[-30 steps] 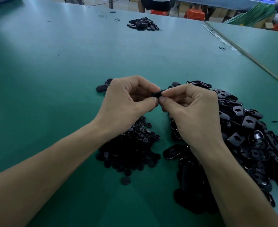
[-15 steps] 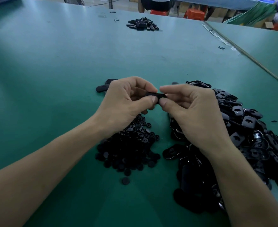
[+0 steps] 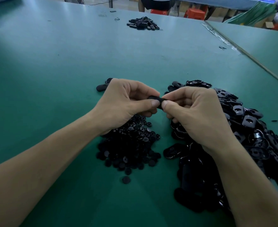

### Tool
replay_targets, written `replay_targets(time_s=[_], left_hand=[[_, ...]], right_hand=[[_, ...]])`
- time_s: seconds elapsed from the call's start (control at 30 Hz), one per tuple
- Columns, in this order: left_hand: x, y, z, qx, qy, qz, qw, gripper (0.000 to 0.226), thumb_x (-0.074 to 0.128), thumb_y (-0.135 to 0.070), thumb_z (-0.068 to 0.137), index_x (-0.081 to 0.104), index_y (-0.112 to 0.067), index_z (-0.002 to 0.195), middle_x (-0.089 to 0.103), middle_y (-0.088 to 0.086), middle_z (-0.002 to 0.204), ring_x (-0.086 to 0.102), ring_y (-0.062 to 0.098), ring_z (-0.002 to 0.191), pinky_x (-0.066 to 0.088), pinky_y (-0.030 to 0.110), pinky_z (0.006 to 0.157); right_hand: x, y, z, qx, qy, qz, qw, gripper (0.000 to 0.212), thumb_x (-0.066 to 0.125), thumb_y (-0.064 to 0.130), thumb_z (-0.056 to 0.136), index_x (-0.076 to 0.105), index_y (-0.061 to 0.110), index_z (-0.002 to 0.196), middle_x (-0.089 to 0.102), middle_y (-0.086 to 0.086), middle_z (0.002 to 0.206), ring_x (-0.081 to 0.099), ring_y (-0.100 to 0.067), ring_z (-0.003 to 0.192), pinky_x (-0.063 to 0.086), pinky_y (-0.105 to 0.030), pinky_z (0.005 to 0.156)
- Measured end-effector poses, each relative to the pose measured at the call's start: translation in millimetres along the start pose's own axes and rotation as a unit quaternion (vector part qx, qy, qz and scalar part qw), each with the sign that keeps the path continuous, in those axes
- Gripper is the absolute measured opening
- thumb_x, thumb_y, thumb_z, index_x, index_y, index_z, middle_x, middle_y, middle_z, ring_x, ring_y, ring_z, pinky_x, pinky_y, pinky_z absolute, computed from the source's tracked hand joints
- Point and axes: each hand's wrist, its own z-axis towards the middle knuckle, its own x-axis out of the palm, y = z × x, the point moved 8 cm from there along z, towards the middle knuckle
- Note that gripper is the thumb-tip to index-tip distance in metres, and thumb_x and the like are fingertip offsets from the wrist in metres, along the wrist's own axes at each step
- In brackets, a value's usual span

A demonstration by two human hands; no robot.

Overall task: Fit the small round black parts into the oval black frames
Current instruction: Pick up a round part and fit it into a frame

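Presently: one oval black frame (image 3: 156, 99) is held in the air between both hands, above the gap between the two heaps and clear of the table. Only a short dark strip of it shows between the fingertips; whether a round part sits in it cannot be told.

Left hand (image 3: 126, 104): fingers curled, thumb and forefinger pinching the frame's left end. Right hand (image 3: 198, 112): fingers curled, thumb and forefinger pinching the right end. The two thumb tips nearly meet on the near side of the frame.

Below the left hand: heap of small round black parts (image 3: 130, 145) lying on the green table (image 3: 53, 63). One stray round part (image 3: 126, 179) lies just off the heap's near edge.

Below and to the right of the right hand: a larger heap of oval black frames (image 3: 249, 128), glossy, many with a keyhole-shaped opening facing up. It runs under the right forearm toward the near edge.

Just beyond the left hand: two or three dark oval pieces (image 3: 101, 87), partly hidden by the knuckles.

Far side of the table: a separate small pile of black pieces (image 3: 142, 23), well apart from the work area. A second green table (image 3: 257, 43) abuts on the right. Red stools (image 3: 193, 13) stand beyond the far edge.
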Motion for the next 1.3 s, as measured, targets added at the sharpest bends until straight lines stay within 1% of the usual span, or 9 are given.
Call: replay_targets(time_s=[0.07, 0.2, 0.37, 0.6, 0.83, 1.03, 1.1, 1.2, 1.3], left_hand=[[2, -1, -1, 0.002, 0.003, 0.025, 1.0, 0.013, 0.076, 0.001, 0.081, 0.073, -0.009, 0.088, 0.076, 0.008, 0.073, 0.073, 0.015, 0.064, 0.057, 0.02, 0.06], [2, -6, -2, 0.014, -0.001, 0.037, 0.999, 0.011, 0.08, -0.007, 0.077, 0.074, -0.011, 0.085, 0.076, 0.01, 0.072, 0.073, 0.017, 0.063, 0.058, 0.022, 0.06], [-1, -5, -2, 0.005, 0.007, -0.014, 1.0, 0.017, 0.081, -0.019, 0.066, 0.076, -0.016, 0.081, 0.076, 0.009, 0.073, 0.073, 0.016, 0.063, 0.057, 0.02, 0.059], [1, 1, -3, -0.011, 0.022, -0.022, 0.999, 0.021, 0.08, -0.017, 0.066, 0.075, -0.011, 0.086, 0.076, 0.01, 0.074, 0.073, 0.017, 0.064, 0.057, 0.021, 0.06], [2, -6, -2, 0.0, 0.015, 0.007, 1.0, 0.018, 0.079, -0.017, 0.064, 0.073, -0.011, 0.08, 0.075, 0.01, 0.069, 0.073, 0.017, 0.06, 0.056, 0.021, 0.056], [-5, -14, 0, 0.026, -0.001, 0.093, 0.995, 0.017, 0.08, 0.002, 0.077, 0.072, -0.013, 0.076, 0.074, 0.006, 0.066, 0.071, 0.014, 0.056, 0.055, 0.019, 0.054], [-16, -15, 3, 0.037, -0.042, 0.112, 0.992, 0.018, 0.079, 0.003, 0.079, 0.072, -0.014, 0.079, 0.074, 0.003, 0.064, 0.069, 0.011, 0.054, 0.055, 0.018, 0.054], [-51, -9, 7, 0.03, -0.168, 0.085, 0.982, 0.016, 0.075, 0.002, 0.084, 0.07, -0.013, 0.084, 0.073, 0.001, 0.063, 0.068, 0.012, 0.053, 0.056, 0.02, 0.055], [-78, 5, 8, 0.017, -0.247, 0.046, 0.968, 0.012, 0.071, 0.001, 0.089, 0.07, -0.011, 0.091, 0.073, 0.001, 0.064, 0.069, 0.013, 0.057, 0.057, 0.021, 0.058]], right_hand=[[0, -1, -1, 0.007, -0.001, -0.015, 1.0, 0.002, 0.071, 0.023, 0.075, 0.073, 0.023, 0.074, 0.071, 0.005, 0.063, 0.064, -0.011, 0.056, 0.056, -0.043, 0.057], [-3, 4, -2, 0.001, -0.007, -0.026, 1.0, 0.002, 0.072, 0.02, 0.076, 0.073, 0.022, 0.075, 0.071, 0.004, 0.064, 0.064, -0.014, 0.056, 0.056, -0.044, 0.056], [-1, 7, -2, 0.005, 0.035, 0.034, 0.999, 0.013, 0.076, 0.006, 0.084, 0.074, 0.018, 0.078, 0.071, 0.001, 0.062, 0.064, -0.005, 0.054, 0.05, -0.017, 0.052], [-1, 8, -4, 0.009, 0.043, 0.025, 0.999, 0.014, 0.076, 0.006, 0.083, 0.074, 0.019, 0.077, 0.072, 0.001, 0.062, 0.065, -0.006, 0.054, 0.05, -0.016, 0.052], [-6, 7, -4, 0.007, 0.003, -0.032, 0.999, 0.01, 0.078, 0.015, 0.08, 0.073, 0.022, 0.074, 0.071, 0.005, 0.063, 0.065, -0.008, 0.058, 0.057, -0.036, 0.059], [3, 8, -1, 0.007, 0.038, -0.02, 0.999, 0.013, 0.075, 0.009, 0.086, 0.075, 0.021, 0.083, 0.073, 0.001, 0.067, 0.07, -0.01, 0.06, 0.054, -0.021, 0.056], [3, 8, 2, 0.01, 0.028, -0.022, 0.999, 0.015, 0.07, 0.009, 0.09, 0.075, 0.022, 0.095, 0.075, 0.003, 0.072, 0.072, -0.009, 0.066, 0.055, -0.021, 0.06], [-3, 8, 13, 0.003, -0.012, -0.128, 0.992, 0.027, 0.061, 0.013, 0.096, 0.07, 0.021, 0.12, 0.075, 0.006, 0.083, 0.071, -0.013, 0.082, 0.059, -0.035, 0.078], [9, 13, 29, -0.005, 0.022, -0.284, 0.959, 0.036, 0.053, 0.01, 0.098, 0.066, 0.022, 0.129, 0.07, -0.004, 0.118, 0.063, -0.02, 0.113, 0.049, -0.032, 0.102]])
